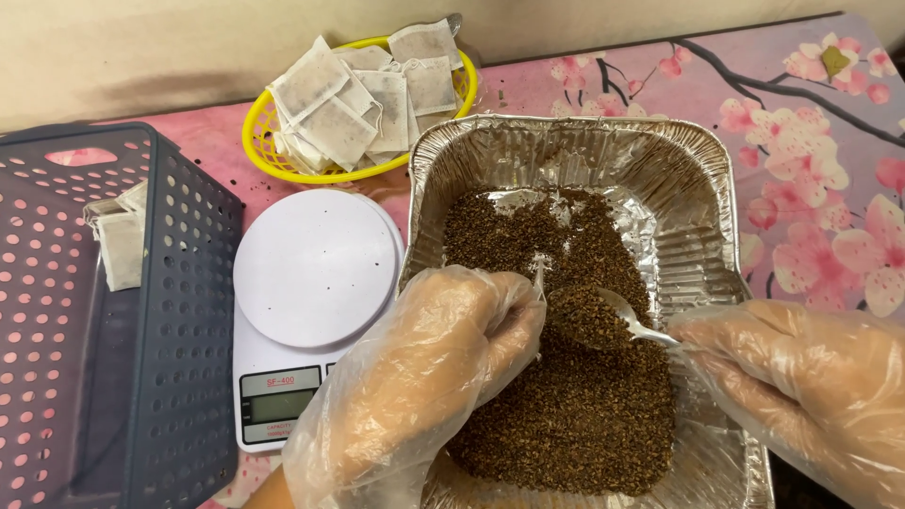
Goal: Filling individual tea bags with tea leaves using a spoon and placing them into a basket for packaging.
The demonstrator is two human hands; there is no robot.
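Bare scale platter (316, 266) between grey basket (179, 311) and foil tray (698, 188).

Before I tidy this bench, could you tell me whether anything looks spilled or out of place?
Little stands out: a few dark specks lie on the white scale beside the foil tray, and sachets hang over the yellow basket rim.

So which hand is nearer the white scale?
Left. The left hand hovers right beside the scale, over the foil tray's edge; the right hand, holding the spoon, is across the tray.

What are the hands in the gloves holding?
The right hand holds a spoon by its handle, heaped with brown bits. The left hand seems to pinch something hidden.
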